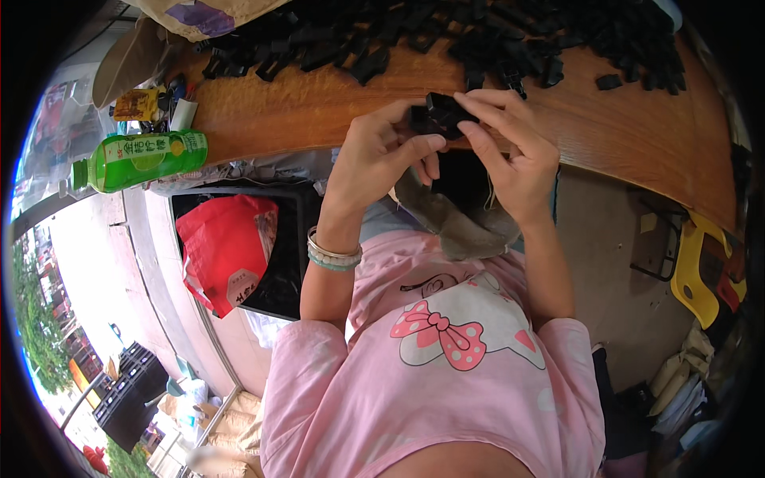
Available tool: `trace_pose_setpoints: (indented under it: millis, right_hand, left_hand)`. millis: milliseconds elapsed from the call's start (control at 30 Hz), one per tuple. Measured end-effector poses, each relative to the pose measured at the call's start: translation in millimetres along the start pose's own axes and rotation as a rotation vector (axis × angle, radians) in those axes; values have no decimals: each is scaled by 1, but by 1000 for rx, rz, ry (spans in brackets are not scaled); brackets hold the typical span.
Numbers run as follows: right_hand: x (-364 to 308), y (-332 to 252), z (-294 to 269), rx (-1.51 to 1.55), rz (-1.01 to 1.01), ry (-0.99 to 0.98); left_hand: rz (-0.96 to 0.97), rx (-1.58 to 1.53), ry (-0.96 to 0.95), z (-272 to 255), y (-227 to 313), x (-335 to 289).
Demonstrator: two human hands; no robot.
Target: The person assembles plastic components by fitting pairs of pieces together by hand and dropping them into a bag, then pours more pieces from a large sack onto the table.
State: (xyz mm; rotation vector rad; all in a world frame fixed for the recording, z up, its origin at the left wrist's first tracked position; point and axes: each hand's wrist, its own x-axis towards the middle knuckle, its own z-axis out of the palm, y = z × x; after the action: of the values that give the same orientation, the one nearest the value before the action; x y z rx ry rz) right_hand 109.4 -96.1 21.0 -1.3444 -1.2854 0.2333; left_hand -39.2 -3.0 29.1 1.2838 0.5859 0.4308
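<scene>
My left hand [382, 155] and my right hand [514, 151] meet just past the wooden table's near edge. Between their fingertips is a small black plastic part [444, 113], box-like at its upper end. The left thumb and fingers grip its left side, while the right thumb and fingertips close on its right side. My fingers cover some of it, so I cannot tell whether it is one piece or two. Below the hands, a grey-brown cloth bag [458, 229] lies open across my lap, dark inside. Many similar black parts [494, 40] lie heaped along the table's far side.
On the wooden table [295, 115], a green drink bottle [147, 161] lies sideways at the left, near a yellow packet [137, 104]. A red bag [227, 251] sits in a black bin [291, 279] at my left. A yellow plastic stool [696, 275] stands at the right.
</scene>
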Motion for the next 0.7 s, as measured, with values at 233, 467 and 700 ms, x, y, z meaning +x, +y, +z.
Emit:
trace_pose_setpoints:
  millis: [233, 467, 700]
  right_hand:
    - [1, -2, -5, -97, -62, -57]
    - [0, -4, -9, -81, -81, -62]
    - [-7, -24, -4, 356, 401, 111]
  left_hand:
    - [-5, -31, -26, 3, 5, 0]
    - [184, 97, 59, 19, 4, -1]
    - [387, 238, 196, 46, 9, -5]
